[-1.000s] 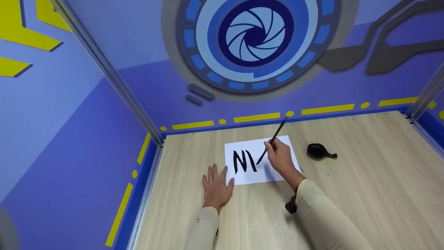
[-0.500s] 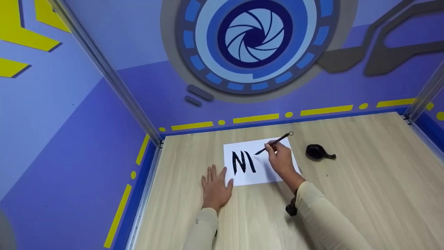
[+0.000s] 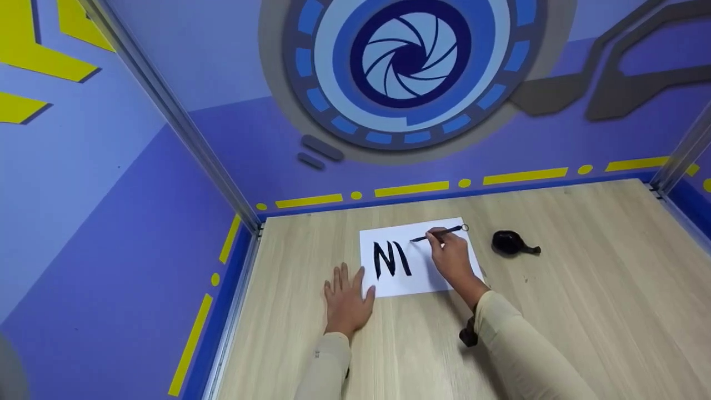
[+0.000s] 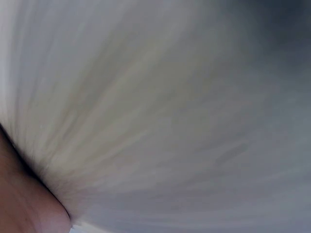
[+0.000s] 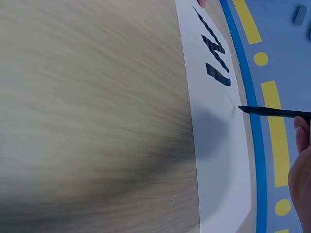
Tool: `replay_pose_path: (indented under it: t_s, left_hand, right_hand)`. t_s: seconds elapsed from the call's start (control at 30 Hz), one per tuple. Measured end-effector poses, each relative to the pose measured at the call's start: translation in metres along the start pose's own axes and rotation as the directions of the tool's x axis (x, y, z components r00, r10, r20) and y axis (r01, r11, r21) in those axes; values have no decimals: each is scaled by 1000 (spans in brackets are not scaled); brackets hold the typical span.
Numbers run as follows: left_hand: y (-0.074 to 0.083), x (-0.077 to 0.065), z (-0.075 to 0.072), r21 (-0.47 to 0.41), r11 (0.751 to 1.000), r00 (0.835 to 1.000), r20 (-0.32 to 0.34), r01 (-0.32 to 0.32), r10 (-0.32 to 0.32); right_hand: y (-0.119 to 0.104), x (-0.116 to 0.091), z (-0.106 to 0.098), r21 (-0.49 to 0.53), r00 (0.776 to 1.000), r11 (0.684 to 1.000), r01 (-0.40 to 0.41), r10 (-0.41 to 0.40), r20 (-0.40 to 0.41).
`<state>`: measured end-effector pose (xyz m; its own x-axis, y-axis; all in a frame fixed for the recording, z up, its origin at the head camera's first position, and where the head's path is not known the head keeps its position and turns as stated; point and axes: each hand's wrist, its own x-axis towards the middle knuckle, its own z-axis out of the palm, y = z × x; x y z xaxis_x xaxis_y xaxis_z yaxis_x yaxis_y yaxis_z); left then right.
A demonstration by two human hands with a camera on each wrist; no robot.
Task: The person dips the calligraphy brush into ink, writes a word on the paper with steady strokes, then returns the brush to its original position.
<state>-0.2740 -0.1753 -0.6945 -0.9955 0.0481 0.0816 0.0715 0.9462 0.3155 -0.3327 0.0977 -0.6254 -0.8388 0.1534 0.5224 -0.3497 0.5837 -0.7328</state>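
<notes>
My right hand (image 3: pixel 451 256) pinches a dark writing brush (image 3: pixel 457 228) that has a small ring at its top end. The brush is tilted low, its tip just right of the painted strokes. On the white sheet of paper (image 3: pixel 422 280) stand bold black strokes (image 3: pixel 391 259) resembling an N and a slanted bar. In the right wrist view the brush tip (image 5: pixel 245 109) is over the paper's far part; I cannot tell whether it touches. My left hand (image 3: pixel 349 303) lies flat with spread fingers at the paper's left edge. The left wrist view shows only part of that hand (image 4: pixel 29 208), blurred.
A small black ink dish with a handle (image 3: pixel 508 243) sits on the wooden table (image 3: pixel 583 311), right of the paper. A blue and purple patterned wall (image 3: pixel 233 139) rises behind the table, with another at the left.
The brush has swung from steep to nearly flat in my right hand, and its tip has moved up the paper. My left hand stays in place. The strokes look the same.
</notes>
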Motion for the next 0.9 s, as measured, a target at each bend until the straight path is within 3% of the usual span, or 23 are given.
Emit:
replay_pose_path:
  t_s: [0.47,0.67,0.9]
  left_hand:
    - [4,-2,-6,3,1000,1000,22,6,-6]
    - [4,-2,-7,17,1000,1000,-3,-10,10]
    - [2,-1,0,18,1000,999,-35,-11,12]
  right_hand:
    - [3,-4,1,-17,1000,1000,11,-11,4]
    - [5,-6,3,-36,999,999,41,-42,-24]
    - [3,-8,5,-23,1000,1000,0,0,15]
